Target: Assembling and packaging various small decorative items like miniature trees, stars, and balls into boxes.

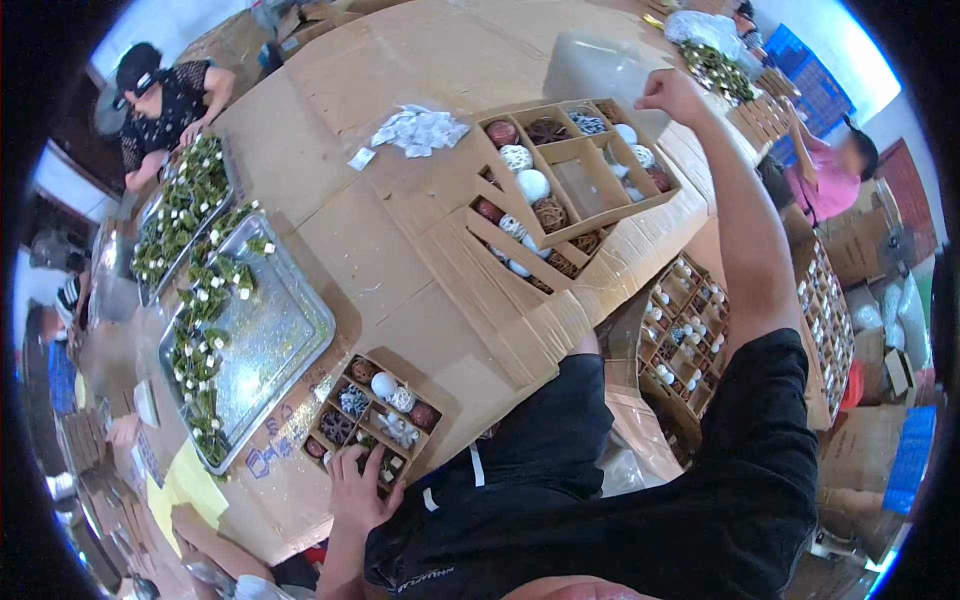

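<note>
At the table's near edge, my left hand (360,490) is on a small divided cardboard box (410,452). Its fingers bend over the near wall into the compartments, beside green moss pieces with white cubes (392,463). Other compartments hold a white ball (384,384), a dark red ball (424,415) and woven or star-shaped pieces. My right arm stretches to the far right, where my right hand (672,97) is closed in a pinch. Beside its fingertips lies a clear plastic bag (595,75); what the fingers hold, if anything, cannot be made out.
Larger divided boxes of decorative balls (575,180) are stacked right of centre. White packets (420,131) lie in a pile further back. On the left, a metal tray (290,330) carries mossy sprigs. More filled boxes (685,335) stand at my right. Co-workers (165,105) sit around the table.
</note>
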Motion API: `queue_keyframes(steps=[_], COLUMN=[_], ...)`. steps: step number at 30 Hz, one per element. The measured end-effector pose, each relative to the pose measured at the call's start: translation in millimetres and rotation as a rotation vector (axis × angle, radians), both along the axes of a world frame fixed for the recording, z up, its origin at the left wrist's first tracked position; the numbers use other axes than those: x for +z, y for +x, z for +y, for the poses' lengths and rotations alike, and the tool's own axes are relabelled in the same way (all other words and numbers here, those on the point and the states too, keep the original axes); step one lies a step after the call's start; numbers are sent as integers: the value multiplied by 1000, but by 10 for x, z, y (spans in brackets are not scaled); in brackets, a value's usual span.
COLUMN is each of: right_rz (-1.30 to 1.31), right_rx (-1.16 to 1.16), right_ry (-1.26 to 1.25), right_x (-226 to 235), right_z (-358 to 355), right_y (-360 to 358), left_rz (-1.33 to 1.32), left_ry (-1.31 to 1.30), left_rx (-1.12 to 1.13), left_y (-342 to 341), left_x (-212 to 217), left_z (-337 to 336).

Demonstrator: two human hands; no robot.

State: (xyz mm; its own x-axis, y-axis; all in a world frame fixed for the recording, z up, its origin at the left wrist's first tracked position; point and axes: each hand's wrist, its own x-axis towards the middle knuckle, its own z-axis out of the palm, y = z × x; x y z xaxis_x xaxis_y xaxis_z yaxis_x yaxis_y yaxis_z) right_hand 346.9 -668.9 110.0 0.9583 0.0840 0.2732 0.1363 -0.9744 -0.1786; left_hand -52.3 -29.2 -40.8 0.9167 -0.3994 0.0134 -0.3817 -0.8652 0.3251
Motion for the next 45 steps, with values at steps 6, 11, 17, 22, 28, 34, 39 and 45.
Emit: queue_keyframes(steps=[6, 11, 17, 22, 28, 34, 39, 45], right_rz=[-371, -437, 29, 770, 697, 591, 492, 599], right_rx=[28, 64, 47, 87, 140, 381, 386, 304], right_ry=[240, 573, 1393, 1395, 883, 361, 433, 172], right_x=[643, 1409, 524, -1083, -1624, -1600, -1645, -1424], right_z=[-108, 1209, 3154, 4062, 3984, 4165, 4275, 4479], right_y=[55, -917, -2562, -2588, -2593, -2775, -2823, -2716], left_rz=[31, -101, -26, 382, 437, 312, 304, 511], left_ry=[39, -66, -1178, -1610, -1488, -952, -1142, -753], left_rx=[-93, 52, 363, 610, 732, 929, 1002, 1027], left_y=[78, -52, 99, -164, -333, -746, -590, -371], left_x=[35, 91, 510, 516, 277, -131, -180, -25], left_z=[97, 288, 51, 79, 78, 212, 190, 407])
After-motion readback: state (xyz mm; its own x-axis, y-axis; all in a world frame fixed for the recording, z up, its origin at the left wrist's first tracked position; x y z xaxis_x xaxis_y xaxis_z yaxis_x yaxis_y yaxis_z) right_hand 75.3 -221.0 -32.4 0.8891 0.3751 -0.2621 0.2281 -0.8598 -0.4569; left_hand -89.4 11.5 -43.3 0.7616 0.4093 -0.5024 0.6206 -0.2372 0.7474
